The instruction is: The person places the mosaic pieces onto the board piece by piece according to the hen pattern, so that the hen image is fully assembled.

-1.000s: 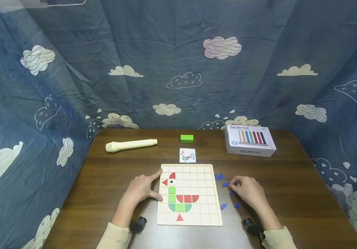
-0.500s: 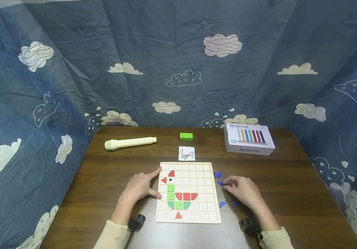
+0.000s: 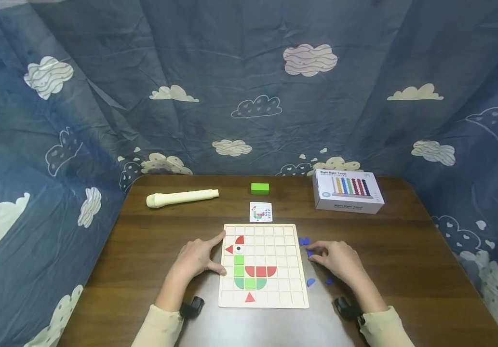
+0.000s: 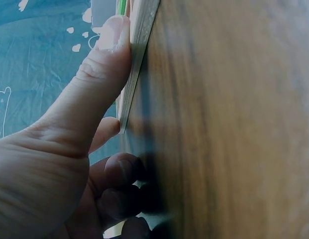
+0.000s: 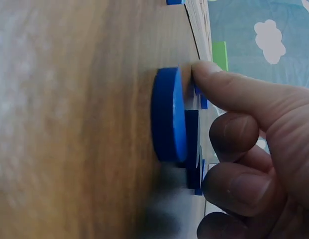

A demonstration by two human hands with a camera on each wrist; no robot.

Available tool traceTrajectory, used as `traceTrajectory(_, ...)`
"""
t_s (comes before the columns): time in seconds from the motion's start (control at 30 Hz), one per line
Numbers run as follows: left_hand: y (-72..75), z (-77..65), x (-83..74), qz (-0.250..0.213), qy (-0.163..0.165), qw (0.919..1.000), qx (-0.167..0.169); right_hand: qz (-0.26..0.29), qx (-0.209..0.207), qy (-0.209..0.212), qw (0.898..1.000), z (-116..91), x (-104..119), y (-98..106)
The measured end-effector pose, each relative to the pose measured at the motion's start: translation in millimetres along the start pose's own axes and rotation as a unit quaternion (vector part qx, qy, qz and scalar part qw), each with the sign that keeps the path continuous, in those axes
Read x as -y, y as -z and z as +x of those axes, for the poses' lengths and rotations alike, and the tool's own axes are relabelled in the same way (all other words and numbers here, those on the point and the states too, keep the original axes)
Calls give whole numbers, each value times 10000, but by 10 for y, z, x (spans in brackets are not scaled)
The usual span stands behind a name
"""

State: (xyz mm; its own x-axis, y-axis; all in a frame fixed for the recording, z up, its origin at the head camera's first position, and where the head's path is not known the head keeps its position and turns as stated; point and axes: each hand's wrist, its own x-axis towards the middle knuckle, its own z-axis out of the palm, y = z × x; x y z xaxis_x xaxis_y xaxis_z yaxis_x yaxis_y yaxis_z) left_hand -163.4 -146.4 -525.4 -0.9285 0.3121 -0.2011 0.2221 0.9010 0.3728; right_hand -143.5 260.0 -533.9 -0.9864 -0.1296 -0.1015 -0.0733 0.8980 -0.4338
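My left hand (image 3: 194, 258) rests at the left edge of a pale wooden grid board (image 3: 283, 299), its thumb (image 4: 107, 55) and index finger spread along that edge. Red, green and white pieces on the grid form a bird, with a white eye disc (image 3: 239, 249) and red blocks (image 3: 261, 272). Right of the board, my right hand (image 3: 337, 260) pinches a small blue piece (image 3: 309, 252) between thumb and index finger, close over the table. A larger-looking blue half-round piece (image 5: 166, 114) lies nearer the right wrist camera, before another blue piece (image 5: 193, 144).
Two blue pieces (image 3: 304, 241) lie beside the board's upper right edge, with others (image 3: 311, 282) lower down. Beyond the board are a pattern card (image 3: 261, 212), a green block (image 3: 259, 188), a cream microphone-shaped stick (image 3: 182, 198) and a white box (image 3: 348, 191) on the wooden table (image 3: 140, 250).
My right hand has moved left toward the board, and the small blue piece at its fingertips has shifted with it. The left hand stays at the board's edge.
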Motion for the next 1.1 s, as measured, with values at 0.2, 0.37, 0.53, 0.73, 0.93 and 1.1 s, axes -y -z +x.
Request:
traceTrajectory(0.2, 73, 80, 7, 13, -22, 10000, 15, 63, -136, -95, 9998, 20, -6, 17)
traceTrajectory(0.37, 85, 95, 20, 52, 0, 10000, 39, 3, -200, 18, 9998, 15, 8, 19)
traceTrajectory(0.53, 67, 71, 23, 42, 10, 10000, 43, -7, -351, 82, 9994, -13, 68, 23)
traceTrajectory(0.73, 27, 26, 17, 30, 73, 9999, 72, 346, -445, -3, 9984, -73, 231, 44)
traceTrajectory(0.93, 8, 17, 2, -9, 86, 9999, 57, 592, -593, -118, 9964, -95, 384, 36)
traceTrajectory(1.1, 21, 13, 5, -57, 97, 9999, 56, 695, -616, -209, 9955, -66, 453, 15)
